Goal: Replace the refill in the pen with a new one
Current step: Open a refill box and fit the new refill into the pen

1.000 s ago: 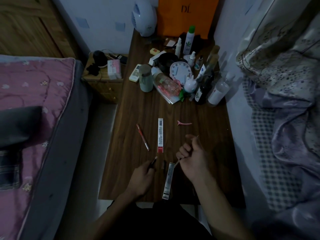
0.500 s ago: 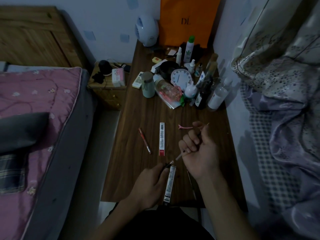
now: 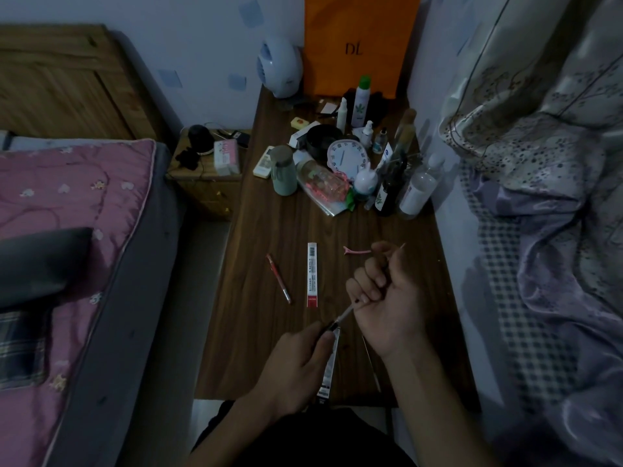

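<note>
Two hands now meet over the near end of the dark wooden bench (image 3: pixel 256 332); a second ago they were apart, and since then the right hand (image 3: pixel 387 298) has brought its thin pale plastic refill (image 3: pixel 347 311) down to the mouth of the dark pen barrel (image 3: pixel 331 326), which the left hand (image 3: pixel 293 365) pinches between thumb and fingers. The right hand is clenched round the refill, whose far end pokes out above the fist; its near end touches or has just entered the barrel, and in this dim light I cannot tell which. So the new refill looks to be going in; what remains, by my reckoning, is to push it home and close the pen.

Under the left hand lies a long white refill packet (image 3: pixel 330 369); a second white-and-red packet (image 3: pixel 312 274) lies further out, with a slim red pen (image 3: pixel 279 278) just beside it on the left and a pink hair clip (image 3: pixel 357 251) near the right hand's knuckles. A thin pale rod (image 3: pixel 371 365), perhaps the spent refill, rests on the bench beside the right wrist.
</note>
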